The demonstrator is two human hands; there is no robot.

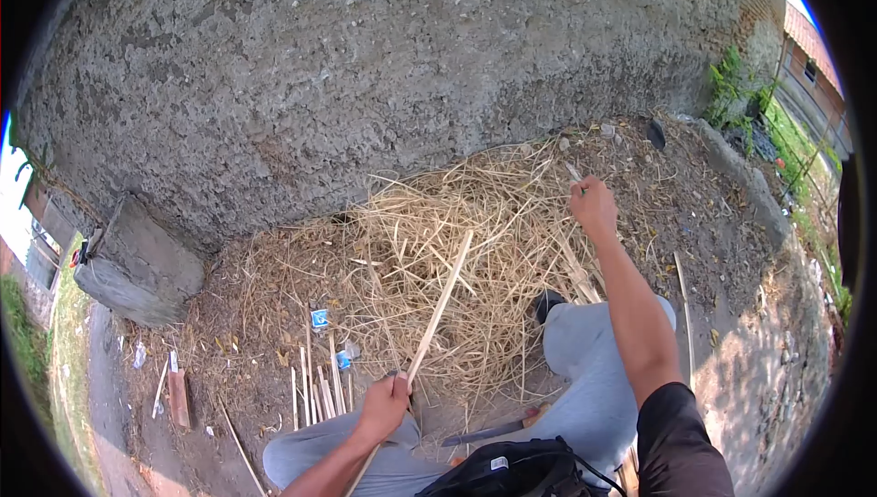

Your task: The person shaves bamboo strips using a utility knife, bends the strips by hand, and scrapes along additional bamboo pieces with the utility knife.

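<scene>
The wall stands behind the pile of shavings, and this pile lies on the ground in front of the person. At the far left, the block is beside the wall; at the far right are the plants. The thin strips lie to the left of the pile, with two packets near them. The long strip goes from the left hand over the pile. The right hand is above the pile's right side. Between the legs is the large knife, and the bag is nearer to the body.
</scene>
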